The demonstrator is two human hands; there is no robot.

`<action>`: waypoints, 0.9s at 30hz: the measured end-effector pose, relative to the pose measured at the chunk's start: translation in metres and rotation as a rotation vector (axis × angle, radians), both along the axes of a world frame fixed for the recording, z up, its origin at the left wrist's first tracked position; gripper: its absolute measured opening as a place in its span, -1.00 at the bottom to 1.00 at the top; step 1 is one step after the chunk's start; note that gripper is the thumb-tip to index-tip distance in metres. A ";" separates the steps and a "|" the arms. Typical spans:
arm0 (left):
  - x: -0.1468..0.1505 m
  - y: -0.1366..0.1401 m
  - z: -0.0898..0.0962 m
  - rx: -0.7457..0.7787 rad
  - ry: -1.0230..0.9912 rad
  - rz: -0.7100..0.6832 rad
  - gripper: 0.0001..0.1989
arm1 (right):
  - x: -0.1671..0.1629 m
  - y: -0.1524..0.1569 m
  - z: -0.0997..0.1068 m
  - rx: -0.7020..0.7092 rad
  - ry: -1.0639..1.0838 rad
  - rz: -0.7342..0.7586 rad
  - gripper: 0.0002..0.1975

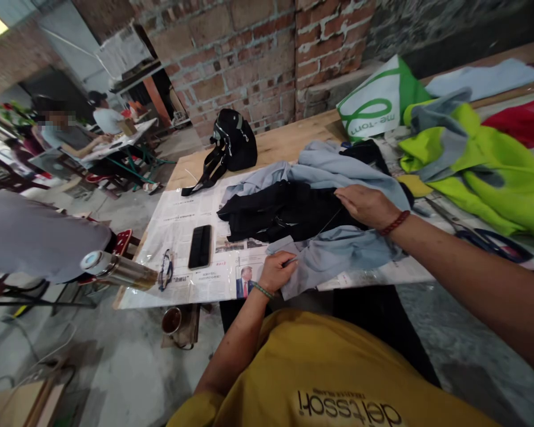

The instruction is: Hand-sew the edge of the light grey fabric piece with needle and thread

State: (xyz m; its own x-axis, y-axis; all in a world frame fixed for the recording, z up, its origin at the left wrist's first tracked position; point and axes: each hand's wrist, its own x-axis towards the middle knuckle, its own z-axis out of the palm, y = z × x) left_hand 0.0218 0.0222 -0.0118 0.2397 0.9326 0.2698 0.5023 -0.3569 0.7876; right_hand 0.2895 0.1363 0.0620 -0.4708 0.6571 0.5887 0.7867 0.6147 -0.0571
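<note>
Light grey-blue cloth (353,252) lies across the newspaper-covered table, with a dark black cloth (276,207) spread over it. My left hand (278,271) is closed on the near left edge of the grey-blue cloth, thumb and fingers pinched together. Over the right part of the black cloth, my right hand (362,206) has its fingers pressed together. What they hold, if anything, is too small to make out. A thin pale line like a thread runs across the black cloth below those fingertips.
A phone (200,247), glasses (165,270) and a steel flask (115,270) are at the left. Behind stands a black bag (235,142). Scissors (485,234), a yellow-green garment (485,160) and a green-white bag (378,104) lie right. A cup (171,321) sits below the table edge.
</note>
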 end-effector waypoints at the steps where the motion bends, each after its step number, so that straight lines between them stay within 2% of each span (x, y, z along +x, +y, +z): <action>1: 0.000 0.000 0.000 0.001 -0.001 -0.001 -0.88 | 0.000 0.000 0.000 -0.011 0.011 0.000 -0.70; 5: -0.001 0.001 -0.002 0.002 -0.032 -0.015 -0.87 | -0.007 -0.004 -0.002 -0.107 0.100 0.026 -0.69; 9: -0.001 0.002 -0.003 -0.023 -0.072 -0.003 -0.87 | -0.028 -0.012 -0.004 -0.252 0.144 0.143 -0.69; 14: -0.001 0.001 0.001 -0.034 -0.063 -0.010 -0.86 | -0.064 -0.023 -0.011 -0.468 -0.107 0.237 -0.65; 18: -0.002 0.000 0.002 -0.014 -0.053 0.000 -0.87 | -0.085 -0.033 -0.016 -0.524 -0.262 0.302 -0.71; 23: -0.002 0.001 0.002 -0.042 -0.053 0.029 -0.88 | -0.091 -0.039 -0.019 -0.569 -0.348 0.350 -0.73; 27: -0.004 0.001 0.003 -0.066 -0.075 0.029 -0.87 | -0.085 -0.039 -0.018 -0.644 -0.321 0.417 -0.70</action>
State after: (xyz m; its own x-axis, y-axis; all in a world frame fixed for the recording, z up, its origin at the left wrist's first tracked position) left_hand 0.0182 0.0234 -0.0088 0.1942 0.9552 0.2234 0.4505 -0.2892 0.8446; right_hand 0.2050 0.0973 0.0439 -0.8314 0.5537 -0.0474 0.5393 0.7834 -0.3090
